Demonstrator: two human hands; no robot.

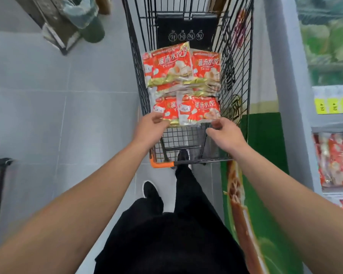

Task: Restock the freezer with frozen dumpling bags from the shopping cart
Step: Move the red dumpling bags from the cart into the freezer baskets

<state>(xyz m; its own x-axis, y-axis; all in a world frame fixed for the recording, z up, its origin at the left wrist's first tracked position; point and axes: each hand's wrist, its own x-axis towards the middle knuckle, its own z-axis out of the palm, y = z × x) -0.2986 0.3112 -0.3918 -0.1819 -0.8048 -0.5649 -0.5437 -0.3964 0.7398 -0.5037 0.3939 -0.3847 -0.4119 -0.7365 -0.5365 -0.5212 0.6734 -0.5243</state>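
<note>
Hands (188, 129) gripping dumpling bags (188, 112)

The shopping cart (236, 62) is black-coated metal wire, thin and matt, with a smooth orange plastic sleeve on its handle (161, 164). The dumpling bags (183, 84) inside are glossy plastic film, printed red and gold, crinkled and catching light along their folds. A matt black plastic panel (186, 34) forms the cart's far end. The floor (48, 95) is pale grey tile, smooth with a soft sheen. The freezer (275, 80) has a smooth, painted light casing, and a glossy printed green poster (265, 204) covers its side. The trousers (166, 244) are matt black cloth.
</note>
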